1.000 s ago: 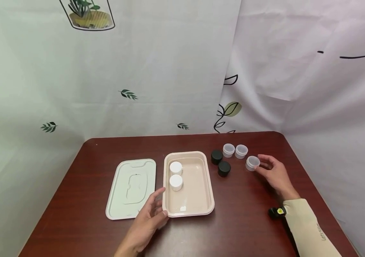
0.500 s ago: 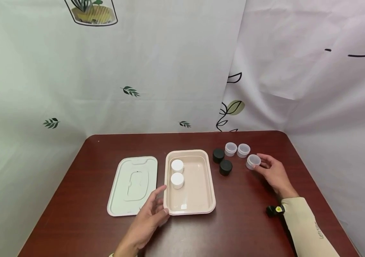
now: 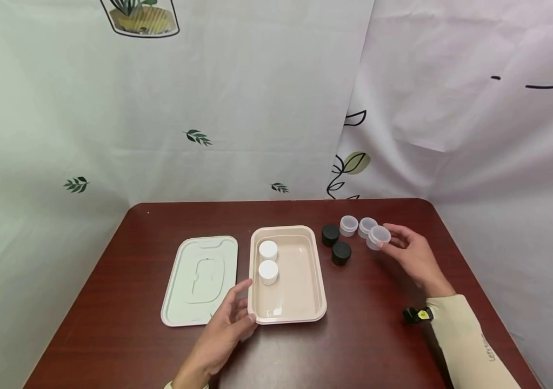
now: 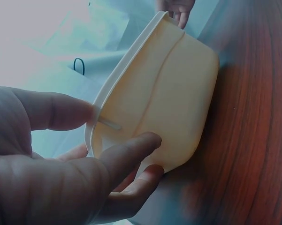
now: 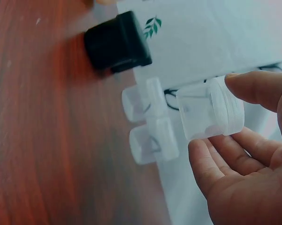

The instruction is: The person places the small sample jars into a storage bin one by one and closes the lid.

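My right hand (image 3: 413, 259) pinches a small clear plastic jar (image 3: 379, 237), which also shows in the right wrist view with its ribbed screw lid (image 5: 233, 108) between thumb and fingers. Two more clear jars (image 3: 348, 225) (image 3: 366, 227) stand just behind it, and the held one overlaps the nearer of them in the head view. My left hand (image 3: 220, 337) touches the near left corner of a beige tray (image 3: 300, 322), its thumb at the rim and loosely extended fingers along the outer wall (image 4: 178, 89). Inside the tray, two white jars (image 3: 268, 250) (image 3: 268, 272) stand along the left side.
Two black jars (image 3: 330, 235) (image 3: 341, 253) stand between the tray and the clear jars. Left of the tray lies a flat pale lid (image 3: 198, 286). All of it rests on a dark red-brown table (image 3: 354, 351), with white printed cloth (image 3: 237, 97) behind.
My right hand has lifted the clear jar and moved it slightly left and away from me, toward the other clear jars. The left hand stays at the tray corner; the view shifted slightly.
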Tool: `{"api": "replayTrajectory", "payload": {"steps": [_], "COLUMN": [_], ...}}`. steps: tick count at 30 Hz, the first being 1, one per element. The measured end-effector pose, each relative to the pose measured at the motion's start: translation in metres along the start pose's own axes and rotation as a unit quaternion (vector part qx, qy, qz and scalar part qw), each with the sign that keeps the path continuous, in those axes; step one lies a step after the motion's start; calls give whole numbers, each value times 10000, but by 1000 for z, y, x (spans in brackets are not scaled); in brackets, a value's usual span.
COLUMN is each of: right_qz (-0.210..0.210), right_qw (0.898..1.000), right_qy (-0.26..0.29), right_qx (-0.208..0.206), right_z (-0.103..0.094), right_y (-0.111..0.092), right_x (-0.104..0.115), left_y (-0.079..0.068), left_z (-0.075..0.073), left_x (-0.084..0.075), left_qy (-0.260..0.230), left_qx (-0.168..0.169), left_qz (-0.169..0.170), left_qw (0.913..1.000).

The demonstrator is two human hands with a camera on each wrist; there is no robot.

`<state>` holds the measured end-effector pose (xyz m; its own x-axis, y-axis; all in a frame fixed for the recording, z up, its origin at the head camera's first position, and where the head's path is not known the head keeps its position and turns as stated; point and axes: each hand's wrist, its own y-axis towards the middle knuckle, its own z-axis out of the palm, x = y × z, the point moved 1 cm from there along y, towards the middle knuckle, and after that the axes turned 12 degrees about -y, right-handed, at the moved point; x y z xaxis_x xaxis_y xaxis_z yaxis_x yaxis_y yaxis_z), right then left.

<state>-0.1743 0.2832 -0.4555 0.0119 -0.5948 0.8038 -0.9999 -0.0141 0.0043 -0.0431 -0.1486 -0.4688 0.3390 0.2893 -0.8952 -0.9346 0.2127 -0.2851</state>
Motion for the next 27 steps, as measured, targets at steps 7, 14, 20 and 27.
{"api": "replayTrajectory", "payload": {"steps": [7, 14, 20, 27], "right_qz": [-309, -775, -999, -1344], "right_qw": [9990, 9945, 9889, 9779], "right_qy": [173, 437, 507, 548], "right_qx": [267, 547, 973, 1503], "right_z": [5, 21, 45, 76], "right_y": [-3, -4, -3, -8], "right_x": [31, 66, 87, 110], "left_y": [0, 0, 0, 1], "left_z": [1, 1, 1, 0], "left_x": [0, 0, 0, 1], "left_qy": [-24, -36, 6, 13], "left_qx": [-6, -18, -14, 22], "left_qz": [46, 29, 14, 57], "left_qw": [10000, 10000, 10000, 10000]}}
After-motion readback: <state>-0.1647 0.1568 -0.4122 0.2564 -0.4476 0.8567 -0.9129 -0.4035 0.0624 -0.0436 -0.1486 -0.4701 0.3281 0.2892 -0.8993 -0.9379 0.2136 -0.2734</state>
